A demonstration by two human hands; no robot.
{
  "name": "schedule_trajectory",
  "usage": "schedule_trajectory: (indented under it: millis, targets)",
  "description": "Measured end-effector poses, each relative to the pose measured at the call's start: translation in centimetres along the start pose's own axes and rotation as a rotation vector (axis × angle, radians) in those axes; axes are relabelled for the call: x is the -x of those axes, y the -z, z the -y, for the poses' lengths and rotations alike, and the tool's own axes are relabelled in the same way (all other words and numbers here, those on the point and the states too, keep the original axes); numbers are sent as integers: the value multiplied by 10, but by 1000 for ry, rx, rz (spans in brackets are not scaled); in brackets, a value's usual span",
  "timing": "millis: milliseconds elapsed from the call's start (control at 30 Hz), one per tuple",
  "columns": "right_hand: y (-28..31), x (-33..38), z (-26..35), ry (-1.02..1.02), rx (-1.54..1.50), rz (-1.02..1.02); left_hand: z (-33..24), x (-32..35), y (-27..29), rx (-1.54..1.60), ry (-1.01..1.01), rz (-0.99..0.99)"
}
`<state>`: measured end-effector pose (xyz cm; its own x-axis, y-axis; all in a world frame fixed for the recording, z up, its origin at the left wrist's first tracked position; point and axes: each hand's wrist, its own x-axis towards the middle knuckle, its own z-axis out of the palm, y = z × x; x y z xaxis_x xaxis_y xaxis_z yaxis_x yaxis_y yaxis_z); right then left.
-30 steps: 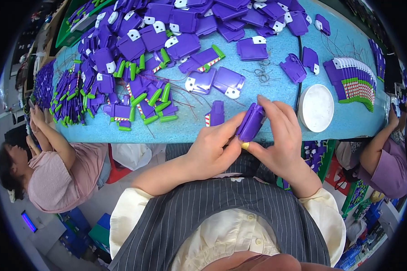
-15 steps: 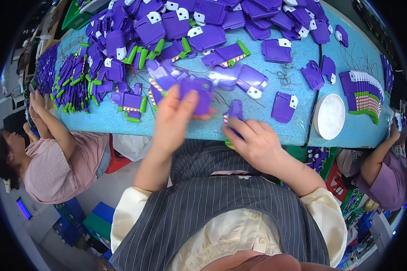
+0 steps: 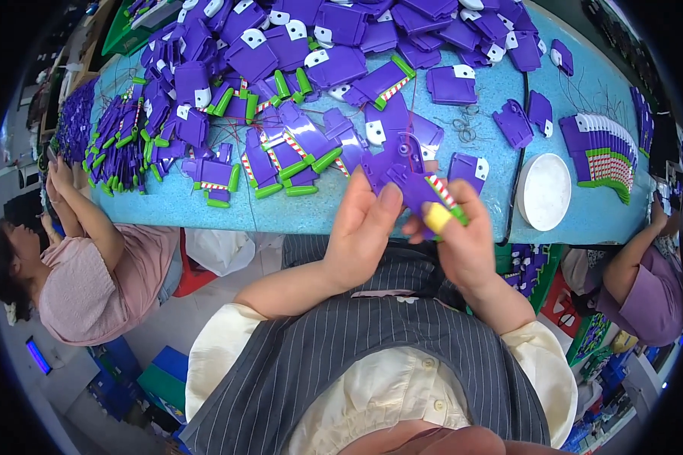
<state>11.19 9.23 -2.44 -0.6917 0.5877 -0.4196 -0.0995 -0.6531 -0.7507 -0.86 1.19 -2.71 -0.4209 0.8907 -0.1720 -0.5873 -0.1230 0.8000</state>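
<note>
both hands, left hand (image 3: 364, 227) and right hand (image 3: 463, 239), grasp 1 purple toy wing piece (image 3: 402, 171) above the blue table (image 3: 463, 205).

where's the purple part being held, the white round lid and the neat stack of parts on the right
purple part (image 3: 399, 171): head view, on its flat purple body.
white round lid (image 3: 543, 191): head view, at its middle.
neat stack (image 3: 601, 148): head view, on its purple upper half.

Light blue speckled table (image 3: 501, 114); near edge bare along front. Heap of purple plastic parts (image 3: 296, 45) covers far side and middle, many with green tips and white patches. Dense bundle of purple-green pieces (image 3: 121, 148) toward left edge. White round lid (image 3: 542, 191) near front right. Neat fanned row of purple pieces (image 3: 603, 152) at right edge. Thin wire springs (image 3: 463, 125) lying loose mid-right
</note>
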Motion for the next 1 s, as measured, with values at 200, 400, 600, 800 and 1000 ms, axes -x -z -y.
schedule_trajectory:
  millis: [200, 400, 600, 800, 1000]
  targets:
    - [24, -1, 20, 38, 313, 127, -14, 1, 5, -41, 119, 46]
    - [23, -42, 50, 144, 273, -62, -18, 18, 7, -225, 481, 283]
    - [0, -15, 65, 520, 968, -64, -19, 7, 13, -89, 466, 132]
    - [-2, 4, 44, 978, 1328, -110, -14, 9, -9, -5, 169, 95]
    - [1, 7, 42, 955, 1370, -125, -11, 18, -11, -126, 95, 155]
